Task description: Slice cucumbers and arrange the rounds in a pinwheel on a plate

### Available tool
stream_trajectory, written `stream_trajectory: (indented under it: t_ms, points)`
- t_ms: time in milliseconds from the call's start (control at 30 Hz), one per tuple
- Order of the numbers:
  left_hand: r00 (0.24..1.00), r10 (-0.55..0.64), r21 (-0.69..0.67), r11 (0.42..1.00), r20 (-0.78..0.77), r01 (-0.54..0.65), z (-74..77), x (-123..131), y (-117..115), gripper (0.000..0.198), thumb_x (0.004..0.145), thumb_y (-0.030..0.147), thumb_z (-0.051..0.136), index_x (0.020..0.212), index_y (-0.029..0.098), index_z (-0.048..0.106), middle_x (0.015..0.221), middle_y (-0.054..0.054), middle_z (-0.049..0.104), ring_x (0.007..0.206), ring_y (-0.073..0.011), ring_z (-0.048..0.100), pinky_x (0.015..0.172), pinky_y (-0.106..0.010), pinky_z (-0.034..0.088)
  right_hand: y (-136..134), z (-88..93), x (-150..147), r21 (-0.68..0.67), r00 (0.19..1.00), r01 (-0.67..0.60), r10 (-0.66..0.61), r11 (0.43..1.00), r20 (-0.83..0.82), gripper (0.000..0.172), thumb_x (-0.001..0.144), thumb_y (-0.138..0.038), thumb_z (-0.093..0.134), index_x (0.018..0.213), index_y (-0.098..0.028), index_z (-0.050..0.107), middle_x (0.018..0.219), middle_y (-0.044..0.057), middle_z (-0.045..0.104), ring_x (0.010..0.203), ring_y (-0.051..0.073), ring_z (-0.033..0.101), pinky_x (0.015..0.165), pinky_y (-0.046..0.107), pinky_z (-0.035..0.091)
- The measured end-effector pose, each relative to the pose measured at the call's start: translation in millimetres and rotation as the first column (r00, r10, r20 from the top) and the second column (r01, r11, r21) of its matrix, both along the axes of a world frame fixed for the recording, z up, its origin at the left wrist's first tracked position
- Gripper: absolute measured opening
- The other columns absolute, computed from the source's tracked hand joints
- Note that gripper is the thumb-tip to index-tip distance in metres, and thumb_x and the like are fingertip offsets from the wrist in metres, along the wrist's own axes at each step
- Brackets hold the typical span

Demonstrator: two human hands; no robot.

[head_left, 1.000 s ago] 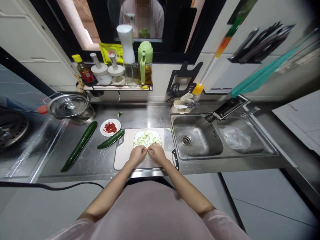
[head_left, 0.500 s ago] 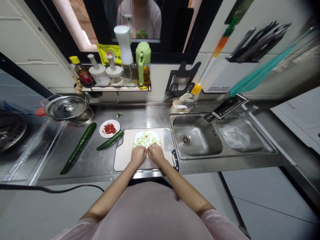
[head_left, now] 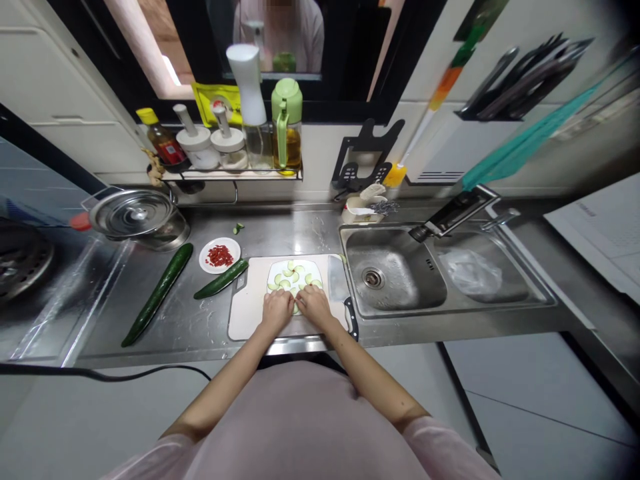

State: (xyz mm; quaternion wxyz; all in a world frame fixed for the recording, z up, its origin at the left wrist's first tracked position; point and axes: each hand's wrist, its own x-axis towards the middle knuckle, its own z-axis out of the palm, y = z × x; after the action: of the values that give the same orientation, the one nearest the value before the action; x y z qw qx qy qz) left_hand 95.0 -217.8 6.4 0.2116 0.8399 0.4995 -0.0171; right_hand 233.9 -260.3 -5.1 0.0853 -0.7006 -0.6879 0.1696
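My left hand (head_left: 277,309) and my right hand (head_left: 314,305) meet over the near part of a white square plate (head_left: 275,272). Their fingers are bent and closed, with the fingertips close together at a pale green cucumber slice (head_left: 296,309), mostly hidden by the hands. Curved cucumber slices (head_left: 291,268) lie in a pattern on the plate. Beneath it is a light cutting board (head_left: 249,313). A knife with a black handle (head_left: 353,319) lies along the board's right side. Left of the board are a cut cucumber piece (head_left: 221,280) and a whole cucumber (head_left: 158,295).
Behind the cut cucumber is a small white dish (head_left: 205,260) of chopped red pieces. A lidded steel pot (head_left: 165,231) stands at the back left. Seasoning bottles (head_left: 167,145) line a wall rack. To the right is a double sink (head_left: 395,287) with a faucet (head_left: 453,213).
The view has shifted very slightly. Both hands stay over the near part of the plate, with their fingers almost unmoved.
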Motion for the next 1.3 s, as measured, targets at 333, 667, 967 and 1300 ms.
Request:
stream_trajectory:
  t_ms: [333,667,967,1300]
  points:
    - [0.997,0.052,-0.022,0.998,0.055,-0.051,3.2,-4.8,1.1,0.022,0.091,0.029,0.047,0.094,0.02,0.066,0.098,-0.009,0.067,0.1,-0.0243,0.055,0.085,-0.035,0.033,-2.4,2.2,4.0,0.026,0.997,0.064,-0.063,0.998,-0.033,0.014,0.091,-0.028,0.053,0.088,-0.021,0.065,0.097,0.006,0.062,0.094,0.021,0.048,0.079,0.031,0.031]
    - [0.998,0.052,-0.027,0.998,0.028,-0.051,-2.0,-4.3,2.5,0.023,0.091,0.028,0.046,0.092,0.02,0.067,0.099,-0.009,0.067,0.1,-0.0246,0.055,0.085,-0.036,0.032,8.4,-3.7,-4.2,-0.007,0.999,0.04,-0.04,0.999,-0.003,0.015,0.091,-0.028,0.052,0.086,-0.02,0.064,0.096,0.007,0.061,0.092,0.021,0.047,0.077,0.032,0.03]
    - [0.998,0.059,-0.031,0.998,0.013,-0.059,-5.3,-5.2,2.7,0.022,0.091,0.029,0.047,0.094,0.021,0.068,0.101,-0.008,0.067,0.102,-0.0244,0.055,0.087,-0.037,0.032,10.6,-5.7,-8.1,-0.026,0.998,0.055,-0.054,0.998,0.016,0.016,0.091,-0.026,0.049,0.086,-0.02,0.064,0.095,0.007,0.062,0.092,0.021,0.047,0.077,0.031,0.029]
    - [0.994,0.087,-0.028,0.996,0.059,-0.085,-0.7,-6.3,1.3,0.022,0.09,0.029,0.048,0.093,0.022,0.068,0.099,-0.008,0.069,0.101,-0.0247,0.056,0.086,-0.036,0.033,10.5,2.0,1.9,0.091,0.977,0.18,-0.166,0.98,-0.136,0.011,0.086,-0.025,0.055,0.081,-0.02,0.063,0.087,0.004,0.063,0.085,0.019,0.049,0.075,0.028,0.031]
